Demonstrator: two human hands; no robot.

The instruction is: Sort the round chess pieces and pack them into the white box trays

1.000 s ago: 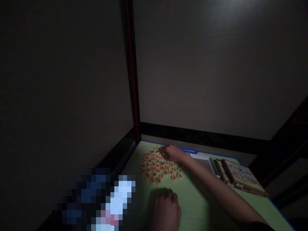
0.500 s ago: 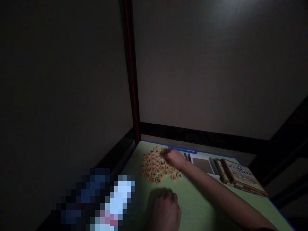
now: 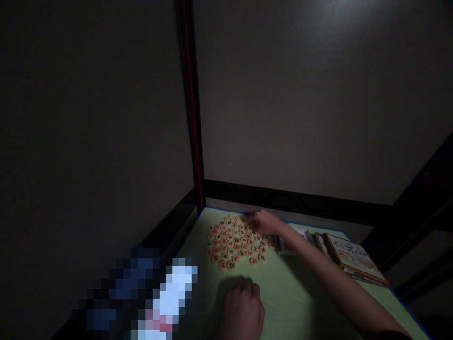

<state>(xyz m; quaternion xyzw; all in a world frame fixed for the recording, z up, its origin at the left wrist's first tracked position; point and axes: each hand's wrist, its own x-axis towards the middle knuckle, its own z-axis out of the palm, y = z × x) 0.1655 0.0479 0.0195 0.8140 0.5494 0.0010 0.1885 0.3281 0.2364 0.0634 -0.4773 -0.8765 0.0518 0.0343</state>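
Several round wooden game pieces (image 3: 233, 243) with red and black characters lie packed together on the far left part of a green table (image 3: 293, 302). My right hand (image 3: 264, 223) reaches over their far right edge, fingers curled down onto the pieces; what it grips is hidden. My left hand (image 3: 242, 309) rests on the table just in front of the pieces, closed in a loose fist with nothing visible in it.
An open white tray (image 3: 300, 231) and a printed game box (image 3: 350, 257) lie at the table's right. A red post (image 3: 191, 104) rises at the far corner against dim walls. A blurred patch (image 3: 145, 297) sits at lower left.
My right hand has shifted slightly right and toward the far edge of the pieces. My left hand has stayed in place.
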